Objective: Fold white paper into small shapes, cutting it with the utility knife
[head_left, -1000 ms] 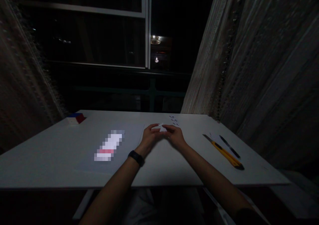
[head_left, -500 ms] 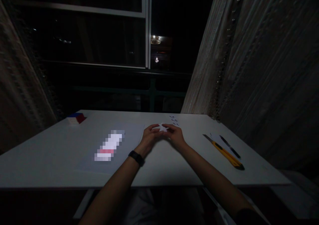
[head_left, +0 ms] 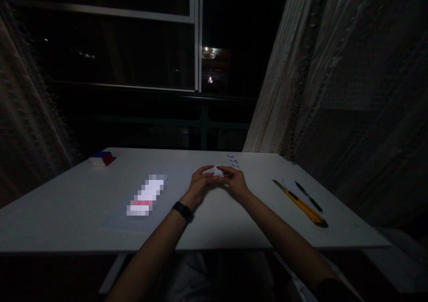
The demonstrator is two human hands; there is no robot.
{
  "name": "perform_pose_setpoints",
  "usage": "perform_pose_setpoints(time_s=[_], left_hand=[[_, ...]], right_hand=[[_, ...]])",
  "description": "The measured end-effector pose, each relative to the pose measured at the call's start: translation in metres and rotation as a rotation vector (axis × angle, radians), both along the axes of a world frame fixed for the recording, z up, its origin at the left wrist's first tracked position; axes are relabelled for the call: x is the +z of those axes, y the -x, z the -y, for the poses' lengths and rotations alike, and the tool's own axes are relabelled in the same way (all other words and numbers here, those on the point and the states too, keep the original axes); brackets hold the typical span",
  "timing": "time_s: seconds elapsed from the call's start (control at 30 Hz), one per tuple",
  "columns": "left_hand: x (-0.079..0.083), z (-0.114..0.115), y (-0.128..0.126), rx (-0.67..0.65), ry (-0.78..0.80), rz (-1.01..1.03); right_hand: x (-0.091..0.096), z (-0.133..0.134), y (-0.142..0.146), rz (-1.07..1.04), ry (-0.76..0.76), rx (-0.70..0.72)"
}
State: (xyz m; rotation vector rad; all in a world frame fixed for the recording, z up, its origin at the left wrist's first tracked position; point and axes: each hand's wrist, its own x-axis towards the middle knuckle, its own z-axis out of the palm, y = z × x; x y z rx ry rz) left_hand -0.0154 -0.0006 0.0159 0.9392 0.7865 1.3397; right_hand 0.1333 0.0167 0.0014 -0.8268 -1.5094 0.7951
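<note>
A small white piece of paper (head_left: 218, 171), which looks folded, is held between my two hands above the middle of the table. My left hand (head_left: 201, 181) grips it from the left, with a dark band on the wrist. From the other side my right hand (head_left: 236, 181) closes its thumb and fingers on it. The fingers partly cover the paper, so its full shape is hidden. Just beyond the right hand lie several small pieces with dark marks (head_left: 233, 161).
On the white table (head_left: 217, 230), a lit, pixelated phone-like screen (head_left: 147, 196) rests on a pale sheet (head_left: 115, 222) at left. A colourful cube (head_left: 102, 159) sits far left. At right lie a yellow utility knife (head_left: 302, 206), blade out, and a dark pen (head_left: 308, 196). Curtains (head_left: 277, 70) hang beyond.
The white paper has shifted or turned slightly between my fingertips, and less of it shows. Both hands stay in almost the same place.
</note>
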Motion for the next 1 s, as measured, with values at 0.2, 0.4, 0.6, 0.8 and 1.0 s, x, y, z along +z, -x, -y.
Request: perform_pose_setpoints(time_s=[0.2,0.4,0.6,0.8,1.0], left_hand=[[0.004,0.002,0.000,0.045,-0.065,-0.071],[0.003,0.001,-0.001,0.090,-0.098,-0.080],[0.003,0.001,-0.003,0.035,-0.074,0.001],[0.005,0.000,-0.005,0.004,-0.037,0.019],[0.001,-0.005,0.003,0.179,-0.213,-0.295]], right_hand=[[-0.001,-0.001,0.000,0.031,-0.015,0.009],[-0.004,-0.003,-0.002,0.125,-0.042,-0.012],[0.000,0.001,-0.008,0.384,-0.260,-0.094],[0.003,0.004,-0.007,0.355,-0.226,-0.017],[0.007,-0.001,-0.006,0.039,0.184,-0.001]])
